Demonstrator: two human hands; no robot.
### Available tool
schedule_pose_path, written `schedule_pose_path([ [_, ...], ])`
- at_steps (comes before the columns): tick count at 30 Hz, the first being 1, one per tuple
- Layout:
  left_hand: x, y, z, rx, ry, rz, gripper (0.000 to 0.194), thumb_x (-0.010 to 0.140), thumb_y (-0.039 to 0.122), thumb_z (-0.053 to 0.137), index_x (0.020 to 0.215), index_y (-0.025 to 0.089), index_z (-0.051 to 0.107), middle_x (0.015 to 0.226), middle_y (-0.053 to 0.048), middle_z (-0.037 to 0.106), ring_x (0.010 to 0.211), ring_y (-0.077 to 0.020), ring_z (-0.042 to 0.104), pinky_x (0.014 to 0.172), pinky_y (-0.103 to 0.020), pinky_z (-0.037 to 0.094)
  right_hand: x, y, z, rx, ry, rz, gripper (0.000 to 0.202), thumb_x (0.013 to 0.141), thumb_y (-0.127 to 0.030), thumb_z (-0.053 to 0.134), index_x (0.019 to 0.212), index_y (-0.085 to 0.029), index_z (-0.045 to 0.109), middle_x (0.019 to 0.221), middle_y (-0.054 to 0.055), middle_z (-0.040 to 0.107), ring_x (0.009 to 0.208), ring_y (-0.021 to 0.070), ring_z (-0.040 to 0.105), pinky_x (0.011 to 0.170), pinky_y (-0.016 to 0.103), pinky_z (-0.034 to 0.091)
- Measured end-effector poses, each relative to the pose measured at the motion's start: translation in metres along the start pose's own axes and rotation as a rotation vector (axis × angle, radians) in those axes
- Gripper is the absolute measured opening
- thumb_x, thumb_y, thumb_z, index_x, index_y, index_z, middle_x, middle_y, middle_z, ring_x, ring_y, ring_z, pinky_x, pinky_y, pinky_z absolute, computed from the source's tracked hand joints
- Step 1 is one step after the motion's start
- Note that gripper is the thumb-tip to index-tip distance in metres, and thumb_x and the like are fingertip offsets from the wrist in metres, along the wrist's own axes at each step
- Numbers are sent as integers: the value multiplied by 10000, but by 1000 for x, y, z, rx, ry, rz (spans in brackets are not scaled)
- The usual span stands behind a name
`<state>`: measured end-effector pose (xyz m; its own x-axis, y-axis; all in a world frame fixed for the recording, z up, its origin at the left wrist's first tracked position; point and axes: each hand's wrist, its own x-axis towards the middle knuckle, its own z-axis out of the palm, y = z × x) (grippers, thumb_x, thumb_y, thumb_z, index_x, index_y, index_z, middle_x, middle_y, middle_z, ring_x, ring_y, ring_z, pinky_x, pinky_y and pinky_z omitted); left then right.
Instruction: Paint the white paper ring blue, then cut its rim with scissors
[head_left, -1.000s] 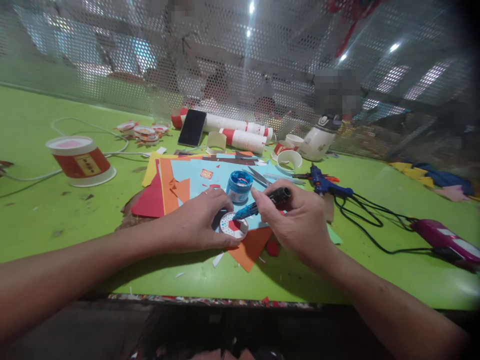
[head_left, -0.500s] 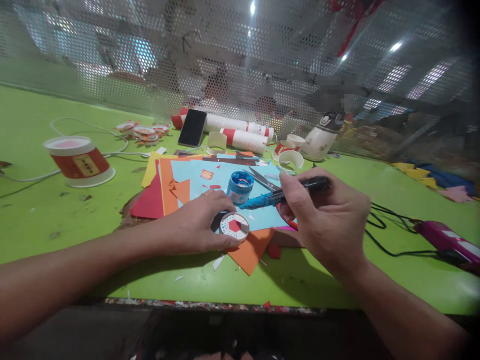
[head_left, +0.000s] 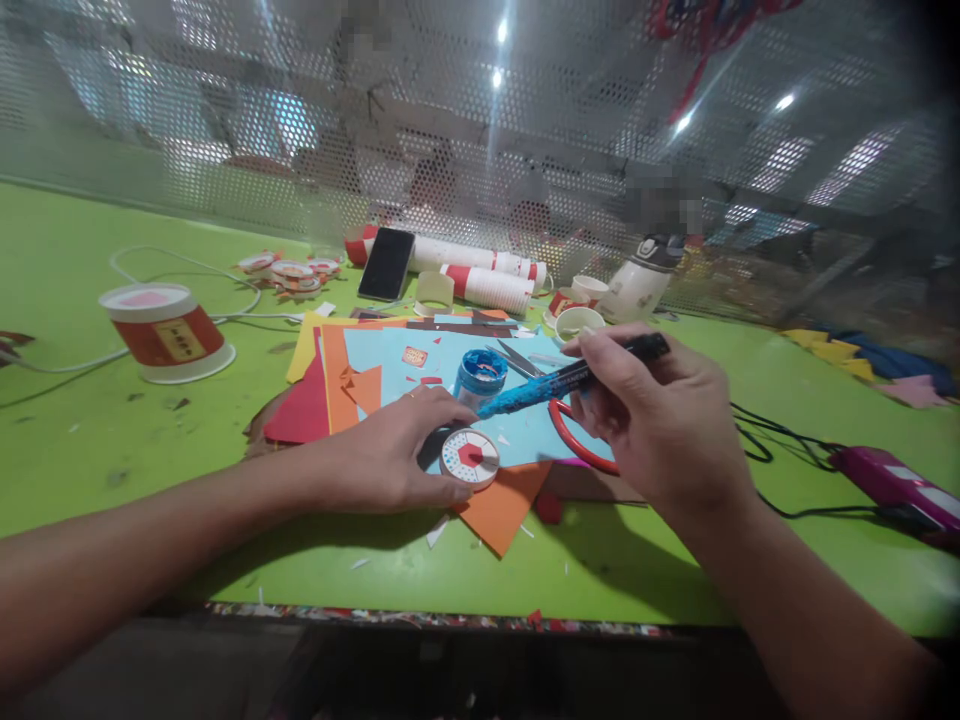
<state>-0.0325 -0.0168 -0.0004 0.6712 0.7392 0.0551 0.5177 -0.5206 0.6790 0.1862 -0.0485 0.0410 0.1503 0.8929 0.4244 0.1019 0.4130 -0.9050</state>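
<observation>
Between thumb and fingers, my left hand [head_left: 409, 445] grips a small round disc [head_left: 470, 459] with a red hexagon at its centre. Blue dots cover some of the disc's white sections. My right hand [head_left: 649, 410] is closed around a black permanent marker [head_left: 574, 378] whose front end is coated in blue paint. Its tip hovers just above the disc's far edge. An open jar of blue paint [head_left: 480, 378] stands right behind, on the light blue paper [head_left: 375, 345]. Red-handled scissors [head_left: 577, 445] lie partly beneath my right hand.
A red-and-white paper cup [head_left: 169, 335] stands upside down at left. Toward the back are a phone [head_left: 386, 264], white-and-red tubes [head_left: 487, 288], small decorated discs [head_left: 292, 275] and a white bottle [head_left: 637, 282]. A magenta device [head_left: 896, 490] with black cables lies at right. A perforated metal screen [head_left: 450, 130] rises behind.
My right hand has shifted slightly and turned, showing more of the marker's barrel and the red scissor handle. My left hand keeps its hold on the disc. The whole view has moved a little.
</observation>
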Motion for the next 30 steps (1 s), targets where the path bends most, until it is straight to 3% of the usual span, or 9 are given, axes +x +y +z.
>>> schedule_pose_path([
  [6, 2, -7, 0, 3, -39, 41, 452, 796, 480, 694, 1171, 232, 648, 1295, -104, 570, 1238, -308, 499, 1078, -463, 393, 15, 0, -7, 181, -76, 129, 157, 701, -314, 805, 704, -189, 711, 473, -53, 525, 424, 87, 456, 394, 232, 370],
  [12, 3, -3, 4, 12, 7, -51, 463, 736, 443, 747, 1117, 214, 617, 1236, -98, 584, 1099, -287, 566, 939, -435, 476, 14, -2, -12, 171, -168, 104, 71, 689, -198, 729, 759, -185, 729, 474, -45, 531, 438, 110, 476, 410, 256, 403],
  [16, 4, -1, 5, 35, 22, -69, 474, 721, 486, 754, 1073, 200, 616, 1138, -88, 597, 1005, -276, 578, 860, -414, 491, 8, 1, -10, 24, -188, 6, 80, 773, -252, 729, 737, -193, 689, 475, -51, 543, 412, 98, 480, 388, 234, 380],
  [21, 4, -3, 6, 53, 36, -29, 469, 723, 503, 752, 1047, 195, 610, 1133, -93, 594, 1006, -282, 569, 869, -425, 481, -2, 2, 1, -206, -236, -119, 146, 820, -270, 696, 719, -191, 625, 490, -51, 558, 420, 92, 486, 412, 225, 411],
  [30, 4, -3, 7, 56, 45, -16, 457, 741, 503, 728, 1040, 185, 591, 1124, -104, 573, 1002, -278, 553, 875, -428, 471, -10, 16, 9, -340, -283, -155, 149, 874, -308, 664, 809, -176, 640, 611, -36, 584, 530, 104, 524, 499, 247, 455],
])
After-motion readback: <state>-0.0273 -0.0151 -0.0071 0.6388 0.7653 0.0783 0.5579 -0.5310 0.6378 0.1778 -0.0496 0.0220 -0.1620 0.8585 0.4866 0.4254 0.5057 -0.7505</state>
